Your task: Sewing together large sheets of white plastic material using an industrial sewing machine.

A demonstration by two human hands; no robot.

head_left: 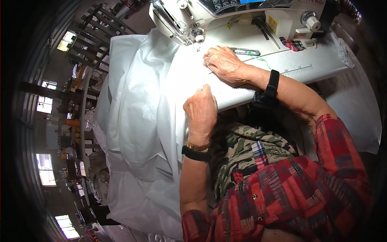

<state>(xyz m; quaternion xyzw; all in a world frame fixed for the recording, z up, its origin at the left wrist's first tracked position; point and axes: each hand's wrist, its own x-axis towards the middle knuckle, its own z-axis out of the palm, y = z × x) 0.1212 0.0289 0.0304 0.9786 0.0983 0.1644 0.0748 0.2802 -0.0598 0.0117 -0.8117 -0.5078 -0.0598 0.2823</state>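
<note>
My left grip [200, 113] is curled half closed over the white sheet [137, 105], near the left end of the counter's front edge; the fingertips point toward the sewing machine [219, 15], and I cannot tell whether they pinch the material or only press on it. My right grip [227, 66] is farther in from the front edge, bent at the knuckles with its fingertips down, just beside the presser foot [198, 49]. Glare bleaches everything under those fingers, so I cannot tell if they have hold of any material.

The sheet lies under the needle end of the machine and spreads past the counter's left end, hanging in broad, loose folds down my left side. The machine stands along the back of the counter [324, 55], its white knob [311, 22] toward the right end. Just beyond my right grip lies a pair of metal snips [246, 52], with green thread [262, 59] trailing near it. A plaid strip [293, 44] rests by the machine's base, toward the counter's right end. A measuring scale [298, 69] runs along the front edge, and my right forearm crosses that edge, a black band [273, 83] around the wrist.
</note>
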